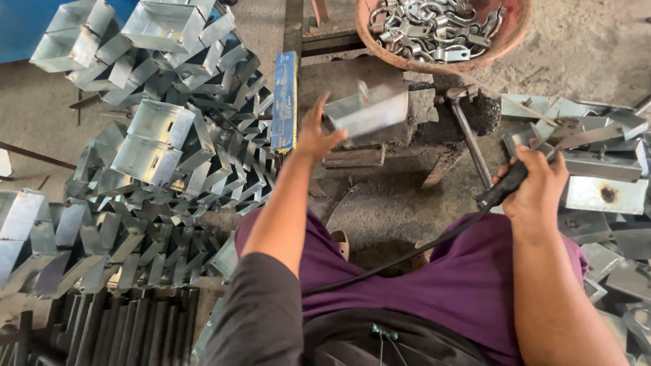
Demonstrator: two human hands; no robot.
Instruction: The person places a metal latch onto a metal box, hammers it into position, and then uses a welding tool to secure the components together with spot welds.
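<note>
My left hand point(313, 135) grips a shiny sheet-metal box piece point(366, 110), blurred with motion, above a dark metal block point(420, 122). My right hand point(537, 186) is closed around the black handle of a corded tool point(505, 190); its cable runs down across my purple lap. The tool's tip points toward flat metal pieces point(597, 163) on the right. A hammer point(466, 129) leans against the block between my hands.
Stacks of folded galvanised boxes point(156, 142) fill the left side. A brown basket of metal clamps point(441, 30) sits at the top. A blue flat bar point(285, 102) stands beside the block. Dark rods point(102, 329) lie at the bottom left.
</note>
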